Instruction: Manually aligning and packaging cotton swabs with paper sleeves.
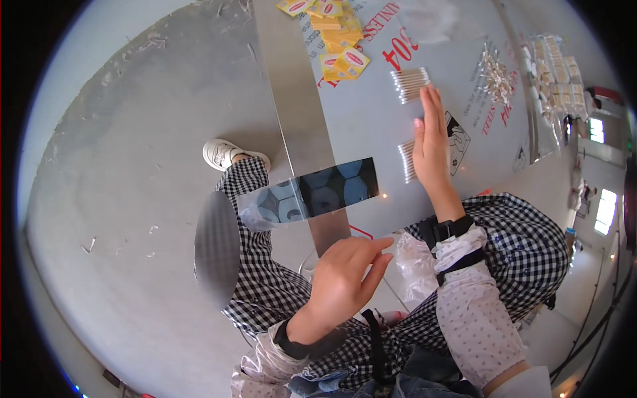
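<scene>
Left hand (345, 275) is hovering beside the table (363, 126), fingers loosely curled, contents unclear, while the right hand (434, 149), fingers straight and unclenched, is flanking the far swab row (411, 85) and near swab row (407, 162) there, perhaps squaring their ends.

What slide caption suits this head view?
Right hand beside two cotton swab rows on the table, left hand closer in, yellow packets beyond.

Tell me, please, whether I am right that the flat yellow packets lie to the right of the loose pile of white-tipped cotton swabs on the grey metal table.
Not quite: the head view shows the flat yellow packets to the left of the loose pile of white-tipped cotton swabs on the grey metal table.
</scene>
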A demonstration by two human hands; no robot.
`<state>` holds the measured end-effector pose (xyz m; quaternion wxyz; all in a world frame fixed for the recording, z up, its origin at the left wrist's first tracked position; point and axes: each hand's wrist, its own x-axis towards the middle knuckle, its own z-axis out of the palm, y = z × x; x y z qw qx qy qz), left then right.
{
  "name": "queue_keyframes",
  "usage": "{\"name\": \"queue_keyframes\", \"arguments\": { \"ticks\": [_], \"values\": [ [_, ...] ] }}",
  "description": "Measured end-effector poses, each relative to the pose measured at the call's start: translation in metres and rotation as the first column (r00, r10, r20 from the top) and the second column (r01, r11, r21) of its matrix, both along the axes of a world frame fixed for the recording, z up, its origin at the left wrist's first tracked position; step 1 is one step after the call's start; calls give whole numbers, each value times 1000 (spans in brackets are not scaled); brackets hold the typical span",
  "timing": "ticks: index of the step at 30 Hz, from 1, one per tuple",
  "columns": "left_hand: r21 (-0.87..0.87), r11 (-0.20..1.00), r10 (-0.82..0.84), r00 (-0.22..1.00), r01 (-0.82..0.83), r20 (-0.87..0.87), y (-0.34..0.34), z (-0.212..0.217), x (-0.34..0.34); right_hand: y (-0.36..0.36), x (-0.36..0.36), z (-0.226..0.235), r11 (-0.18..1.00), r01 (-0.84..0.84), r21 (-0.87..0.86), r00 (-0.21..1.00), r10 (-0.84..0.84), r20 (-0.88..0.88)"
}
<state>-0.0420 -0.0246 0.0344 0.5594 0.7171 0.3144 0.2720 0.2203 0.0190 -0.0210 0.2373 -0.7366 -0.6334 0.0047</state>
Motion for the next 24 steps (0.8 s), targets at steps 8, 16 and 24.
{"name": "queue_keyframes", "arguments": {
  "ticks": [8,16,24],
  "values": [
    [-505,772,492,866,-385,92,-7,-24,-13,5,-77,-12,999,-20,26,999,21,-49],
    [-506,706,692,637,-496,341,-2,-27,9,23,-107,0,995,50,82,999,-50,3],
    [-472,732,672,633,-491,384,18,-38,54,23,-105,3,994,-106,28,994,106,2]
  ]
}}
